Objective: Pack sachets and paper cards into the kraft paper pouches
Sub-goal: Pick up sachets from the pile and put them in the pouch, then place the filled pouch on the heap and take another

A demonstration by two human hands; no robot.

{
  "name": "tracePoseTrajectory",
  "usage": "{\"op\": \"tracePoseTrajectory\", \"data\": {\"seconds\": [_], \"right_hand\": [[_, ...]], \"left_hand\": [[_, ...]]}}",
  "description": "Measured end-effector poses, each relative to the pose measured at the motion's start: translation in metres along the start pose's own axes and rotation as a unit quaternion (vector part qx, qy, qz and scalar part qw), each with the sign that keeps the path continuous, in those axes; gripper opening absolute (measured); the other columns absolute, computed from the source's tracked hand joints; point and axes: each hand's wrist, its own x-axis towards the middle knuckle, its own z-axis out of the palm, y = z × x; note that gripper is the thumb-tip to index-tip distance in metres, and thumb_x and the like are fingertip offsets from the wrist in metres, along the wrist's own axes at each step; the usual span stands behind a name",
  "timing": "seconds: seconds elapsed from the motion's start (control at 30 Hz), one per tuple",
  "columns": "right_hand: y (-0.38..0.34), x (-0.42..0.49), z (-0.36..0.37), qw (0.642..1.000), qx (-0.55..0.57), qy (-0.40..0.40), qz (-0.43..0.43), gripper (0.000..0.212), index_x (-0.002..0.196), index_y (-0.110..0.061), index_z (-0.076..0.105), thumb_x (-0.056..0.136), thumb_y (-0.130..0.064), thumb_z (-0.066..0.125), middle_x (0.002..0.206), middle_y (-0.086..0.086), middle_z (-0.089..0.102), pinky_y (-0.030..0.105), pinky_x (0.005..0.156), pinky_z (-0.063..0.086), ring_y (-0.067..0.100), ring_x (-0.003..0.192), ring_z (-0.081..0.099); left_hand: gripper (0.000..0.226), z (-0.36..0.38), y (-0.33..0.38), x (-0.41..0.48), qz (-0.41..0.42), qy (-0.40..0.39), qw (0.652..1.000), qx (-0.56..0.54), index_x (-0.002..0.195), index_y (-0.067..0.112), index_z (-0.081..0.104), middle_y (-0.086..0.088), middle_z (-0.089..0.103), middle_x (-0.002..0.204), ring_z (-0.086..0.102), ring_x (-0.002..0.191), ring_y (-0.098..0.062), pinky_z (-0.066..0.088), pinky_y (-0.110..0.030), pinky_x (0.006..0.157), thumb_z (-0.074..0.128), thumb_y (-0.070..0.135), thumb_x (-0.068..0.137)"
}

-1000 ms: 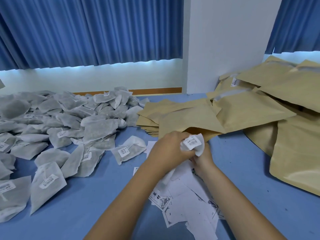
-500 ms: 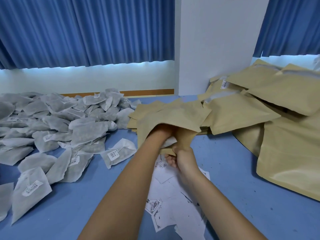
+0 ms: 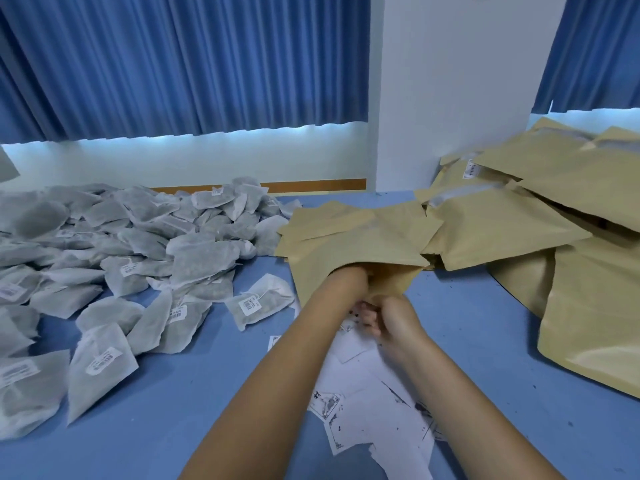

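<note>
Stuffing looks underway at centre frame: right hand (image 3: 394, 320) pinches the pouch (image 3: 360, 247) mouth, left hand inside, grip hidden; next, withdraw cleanly.

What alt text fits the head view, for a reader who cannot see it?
A person's left forearm reaches into an open tan kraft paper pouch while the right hand grips its mouth edge. On the blue table, grey mesh sachets lie heaped at left, white paper cards under the arms, more pouches at right.
</note>
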Motion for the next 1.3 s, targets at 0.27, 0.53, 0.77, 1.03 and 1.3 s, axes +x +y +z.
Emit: {"op": "tracePoseTrajectory", "data": {"seconds": [0.27, 0.53, 0.77, 1.03, 1.3], "right_hand": [[-0.004, 0.008, -0.009, 0.999, 0.016, -0.005, -0.032, 0.034, 0.070, -0.007, 0.048, 0.091, 0.009, 0.027, 0.043, -0.002, 0.049, 0.017, 0.033, 0.024, 0.005, 0.032, 0.036], [0.000, 0.019, -0.014, 0.999, 0.046, 0.007, -0.026, 0.029, 0.080, 0.000, 0.054, 0.096, 0.004, 0.030, 0.056, 0.007, 0.055, 0.017, 0.032, 0.027, 0.008, 0.033, 0.039], [0.000, 0.020, -0.013, 0.998, 0.053, 0.015, -0.021, 0.028, 0.078, -0.001, 0.055, 0.095, 0.003, 0.032, 0.052, 0.007, 0.056, 0.017, 0.033, 0.030, 0.008, 0.033, 0.040], [0.000, 0.018, -0.011, 0.998, 0.064, 0.016, -0.016, 0.029, 0.077, 0.000, 0.054, 0.096, 0.003, 0.033, 0.048, 0.007, 0.057, 0.016, 0.032, 0.032, 0.008, 0.032, 0.041], [-0.003, 0.017, -0.009, 0.995, 0.091, 0.004, -0.036, 0.027, 0.080, 0.000, 0.054, 0.097, 0.003, 0.034, 0.052, 0.009, 0.055, 0.018, 0.035, 0.034, 0.011, 0.035, 0.044]], "left_hand": [[0.014, 0.042, -0.024, -0.047, 0.200, 0.593, 0.780, -0.004, 0.068, 0.010, 0.061, -0.003, 0.058, 0.072, 0.049, 0.067, -0.020, 0.027, -0.024, 0.050, 0.055, -0.002, 0.065], [0.063, 0.086, -0.123, 0.005, -0.201, 0.182, 0.962, 0.026, 0.142, 0.016, 0.029, -0.012, 0.046, 0.132, 0.038, 0.125, -0.029, 0.031, -0.038, 0.099, 0.039, 0.056, 0.095], [0.025, 0.059, -0.158, 0.028, -0.207, 0.394, 0.895, -0.001, 0.109, 0.006, 0.059, -0.015, 0.059, 0.111, 0.045, 0.108, -0.031, 0.032, -0.039, 0.084, 0.048, 0.023, 0.094], [0.105, 0.055, -0.188, 0.042, -0.277, 0.261, 0.922, -0.068, 0.150, 0.002, 0.007, -0.022, 0.026, 0.147, 0.037, 0.131, -0.031, 0.042, -0.035, 0.095, 0.061, 0.060, 0.081], [0.050, 0.057, -0.149, 0.030, -0.240, 0.373, 0.895, 0.045, 0.108, 0.012, 0.061, -0.001, 0.052, 0.116, 0.036, 0.119, -0.027, 0.037, -0.048, 0.090, 0.061, 0.053, 0.080]]}}
